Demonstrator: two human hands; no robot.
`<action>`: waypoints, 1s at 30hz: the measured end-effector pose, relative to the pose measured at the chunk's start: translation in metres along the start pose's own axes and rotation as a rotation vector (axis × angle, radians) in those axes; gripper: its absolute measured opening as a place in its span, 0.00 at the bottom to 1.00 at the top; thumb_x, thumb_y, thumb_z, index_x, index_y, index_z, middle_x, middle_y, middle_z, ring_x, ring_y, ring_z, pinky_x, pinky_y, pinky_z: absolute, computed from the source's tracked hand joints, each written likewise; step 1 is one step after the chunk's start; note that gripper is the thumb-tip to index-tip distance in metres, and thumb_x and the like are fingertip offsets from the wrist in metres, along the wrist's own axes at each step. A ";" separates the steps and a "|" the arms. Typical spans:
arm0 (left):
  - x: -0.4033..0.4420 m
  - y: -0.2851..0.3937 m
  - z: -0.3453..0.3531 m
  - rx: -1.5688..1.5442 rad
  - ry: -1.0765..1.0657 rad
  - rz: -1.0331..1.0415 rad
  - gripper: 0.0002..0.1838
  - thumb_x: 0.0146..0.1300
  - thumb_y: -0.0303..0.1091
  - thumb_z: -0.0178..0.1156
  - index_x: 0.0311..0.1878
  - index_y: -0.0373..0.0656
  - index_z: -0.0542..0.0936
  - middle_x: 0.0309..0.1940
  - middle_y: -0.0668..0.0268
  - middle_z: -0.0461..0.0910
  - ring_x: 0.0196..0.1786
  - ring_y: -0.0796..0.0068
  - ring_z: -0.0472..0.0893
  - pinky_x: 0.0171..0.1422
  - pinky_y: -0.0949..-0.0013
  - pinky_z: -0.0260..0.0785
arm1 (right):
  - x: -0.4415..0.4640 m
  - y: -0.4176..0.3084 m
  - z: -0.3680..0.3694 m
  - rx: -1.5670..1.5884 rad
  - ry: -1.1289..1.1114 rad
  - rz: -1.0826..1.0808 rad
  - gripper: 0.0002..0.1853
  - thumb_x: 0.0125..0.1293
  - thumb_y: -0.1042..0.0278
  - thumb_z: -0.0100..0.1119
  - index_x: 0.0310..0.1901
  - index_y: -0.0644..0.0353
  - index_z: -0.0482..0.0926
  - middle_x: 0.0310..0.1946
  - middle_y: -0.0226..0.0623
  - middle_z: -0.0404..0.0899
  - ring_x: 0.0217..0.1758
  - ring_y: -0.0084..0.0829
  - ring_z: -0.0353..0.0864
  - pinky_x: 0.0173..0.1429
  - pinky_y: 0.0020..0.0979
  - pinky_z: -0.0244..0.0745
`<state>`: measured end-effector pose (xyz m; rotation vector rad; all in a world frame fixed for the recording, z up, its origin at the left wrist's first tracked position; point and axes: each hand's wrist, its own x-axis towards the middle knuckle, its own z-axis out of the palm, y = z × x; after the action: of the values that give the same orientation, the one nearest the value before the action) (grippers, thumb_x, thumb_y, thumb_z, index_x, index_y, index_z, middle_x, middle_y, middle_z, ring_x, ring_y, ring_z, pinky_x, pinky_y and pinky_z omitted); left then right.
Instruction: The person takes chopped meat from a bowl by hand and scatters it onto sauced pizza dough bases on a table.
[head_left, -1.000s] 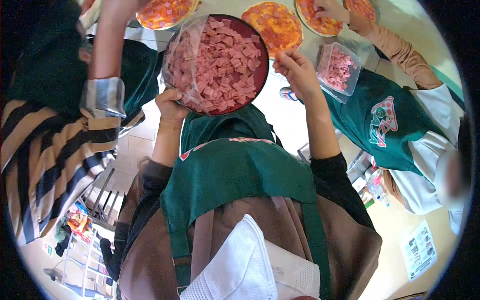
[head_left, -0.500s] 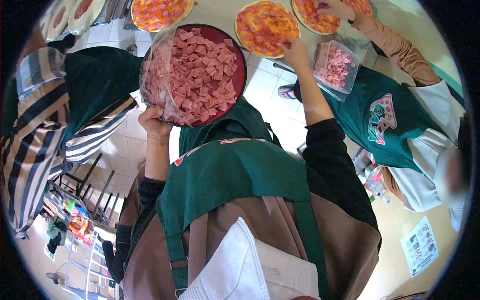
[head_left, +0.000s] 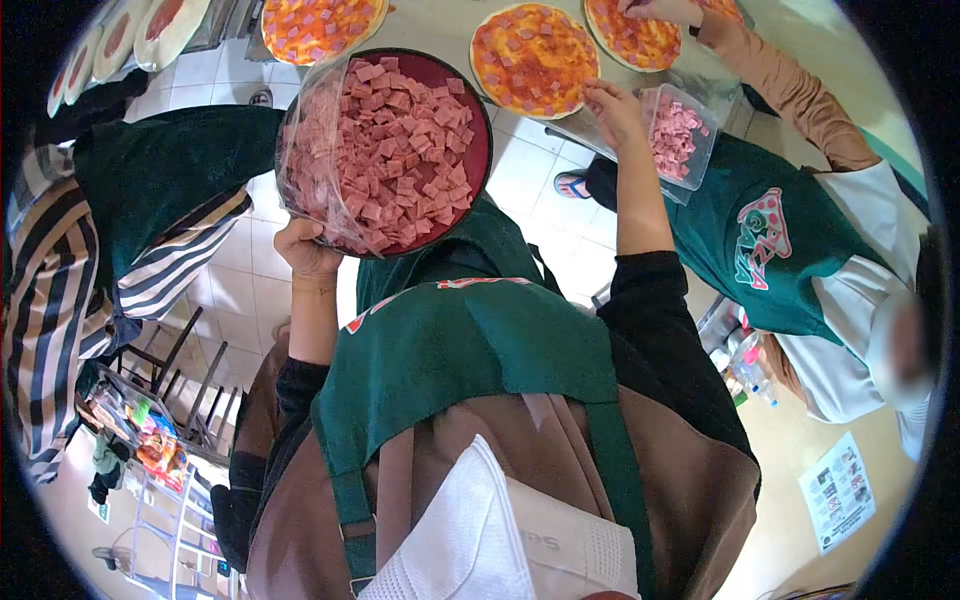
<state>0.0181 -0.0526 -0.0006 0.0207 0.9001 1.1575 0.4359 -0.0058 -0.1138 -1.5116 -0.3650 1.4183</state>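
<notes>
At the bench (head_left: 430,30), a bowl (head_left: 482,150) is held near the middle pizza (head_left: 535,60), which lies flat there. The left hand (head_left: 308,248) grips the bowl's rim. The right hand (head_left: 622,115) has drawn back from over the pizza to its edge, so one touch seems finished; whether its fingers pinch a pink square (head_left: 415,130), I cannot tell.

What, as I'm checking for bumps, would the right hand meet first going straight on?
The right hand would likely meet the nearest pizza first, though whether they already touch is unclear.
</notes>
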 end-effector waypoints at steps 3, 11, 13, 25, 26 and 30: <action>0.000 0.000 0.004 0.004 0.000 0.001 0.40 0.27 0.28 0.49 0.56 0.33 0.61 0.53 0.54 0.66 0.58 0.54 0.64 0.66 0.58 0.50 | 0.001 0.001 0.001 -0.126 0.034 -0.043 0.11 0.55 0.78 0.54 0.40 0.73 0.73 0.35 0.40 0.75 0.38 0.29 0.75 0.44 0.25 0.71; -0.001 0.001 0.007 -0.033 -0.046 -0.011 0.41 0.27 0.25 0.46 0.57 0.34 0.59 0.54 0.55 0.65 0.58 0.55 0.63 0.66 0.59 0.51 | 0.014 0.003 -0.002 -0.937 0.140 -0.327 0.11 0.48 0.71 0.59 0.36 0.62 0.77 0.28 0.39 0.78 0.31 0.30 0.78 0.39 0.28 0.71; -0.002 0.001 0.007 -0.053 -0.055 -0.036 0.41 0.27 0.25 0.46 0.57 0.33 0.60 0.53 0.55 0.66 0.58 0.56 0.64 0.66 0.59 0.51 | 0.008 -0.002 0.006 -1.028 0.134 -0.347 0.12 0.48 0.70 0.59 0.37 0.60 0.77 0.29 0.40 0.78 0.32 0.31 0.78 0.39 0.29 0.71; -0.003 0.006 0.011 -0.002 -0.035 -0.012 0.42 0.27 0.27 0.47 0.57 0.34 0.60 0.53 0.55 0.66 0.58 0.56 0.64 0.66 0.60 0.51 | 0.022 -0.009 -0.010 -0.874 0.307 -0.460 0.10 0.47 0.69 0.62 0.33 0.62 0.79 0.26 0.41 0.79 0.33 0.30 0.79 0.39 0.27 0.72; -0.002 0.006 0.012 -0.002 -0.034 -0.012 0.42 0.27 0.27 0.47 0.57 0.34 0.60 0.53 0.55 0.66 0.58 0.56 0.64 0.66 0.60 0.51 | 0.028 -0.007 -0.014 -0.819 0.291 -0.403 0.10 0.47 0.68 0.62 0.32 0.62 0.80 0.25 0.41 0.79 0.31 0.29 0.79 0.38 0.27 0.72; -0.002 0.008 0.012 0.004 0.000 -0.017 0.42 0.26 0.27 0.47 0.58 0.34 0.59 0.54 0.55 0.65 0.58 0.55 0.63 0.66 0.60 0.51 | 0.029 -0.014 -0.013 -0.900 0.236 -0.377 0.11 0.48 0.66 0.62 0.33 0.61 0.80 0.25 0.39 0.80 0.29 0.27 0.79 0.35 0.26 0.72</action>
<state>0.0191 -0.0455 0.0124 0.0168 0.9006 1.1402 0.4604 0.0169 -0.1218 -2.1354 -1.1777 0.7697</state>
